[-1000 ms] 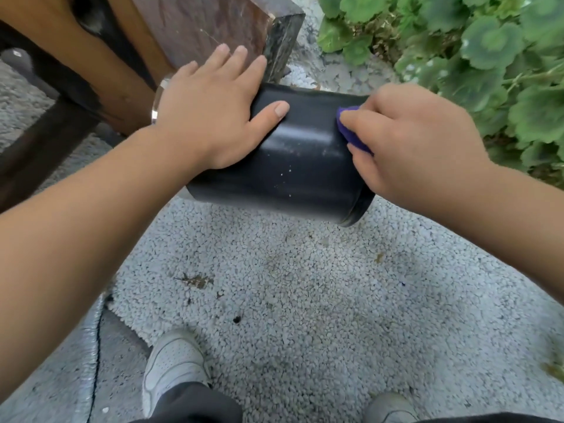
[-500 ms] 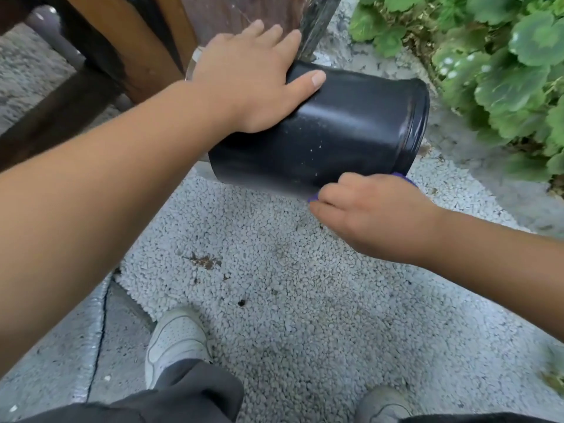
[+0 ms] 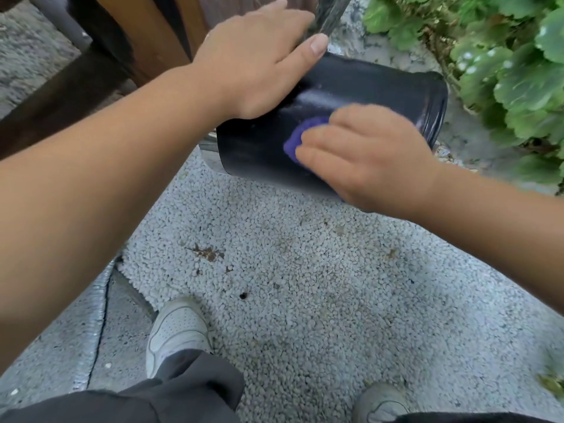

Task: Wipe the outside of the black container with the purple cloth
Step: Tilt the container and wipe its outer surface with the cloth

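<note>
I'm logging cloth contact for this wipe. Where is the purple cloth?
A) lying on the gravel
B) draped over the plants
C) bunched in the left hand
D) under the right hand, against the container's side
D: the cloth shows from under the fingers of the right hand, which presses it on the side of the container; the left hand rests on the container's other end, with no cloth.

A black container (image 3: 351, 96), tipped on its side above pebbled ground (image 3: 305, 270), is covered at one end by the flat left grip (image 3: 256, 59); a purple cloth (image 3: 300, 138) is pressed to its wall by the right grip (image 3: 372, 157).
</note>
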A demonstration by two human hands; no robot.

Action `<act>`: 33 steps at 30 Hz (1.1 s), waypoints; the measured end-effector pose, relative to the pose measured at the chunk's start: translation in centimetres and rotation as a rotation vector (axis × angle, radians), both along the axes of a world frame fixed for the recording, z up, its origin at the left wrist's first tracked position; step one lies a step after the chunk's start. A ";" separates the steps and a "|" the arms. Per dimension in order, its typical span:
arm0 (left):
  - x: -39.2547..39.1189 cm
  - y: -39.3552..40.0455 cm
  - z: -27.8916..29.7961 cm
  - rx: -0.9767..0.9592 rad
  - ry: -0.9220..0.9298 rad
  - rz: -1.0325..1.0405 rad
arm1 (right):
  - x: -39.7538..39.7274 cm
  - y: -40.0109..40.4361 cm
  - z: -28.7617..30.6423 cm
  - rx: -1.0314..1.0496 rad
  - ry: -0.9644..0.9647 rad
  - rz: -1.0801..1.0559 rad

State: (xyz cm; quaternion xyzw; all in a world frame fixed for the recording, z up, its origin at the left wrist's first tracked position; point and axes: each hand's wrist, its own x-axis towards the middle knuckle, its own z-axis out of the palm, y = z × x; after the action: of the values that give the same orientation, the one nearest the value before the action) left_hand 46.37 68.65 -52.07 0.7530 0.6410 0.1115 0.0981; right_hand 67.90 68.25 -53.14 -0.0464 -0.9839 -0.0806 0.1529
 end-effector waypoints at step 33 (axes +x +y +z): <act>-5.3 -4.3 -0.1 -0.111 -0.452 0.683 | 8.8 1.2 6.9 -0.475 -0.082 -1.066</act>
State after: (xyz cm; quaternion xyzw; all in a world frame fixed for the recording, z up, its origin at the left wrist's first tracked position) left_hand 41.06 64.31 -52.15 0.4471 0.8215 0.2652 0.2343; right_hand 76.66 69.44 -46.23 -0.5646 -0.8211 0.0745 0.0383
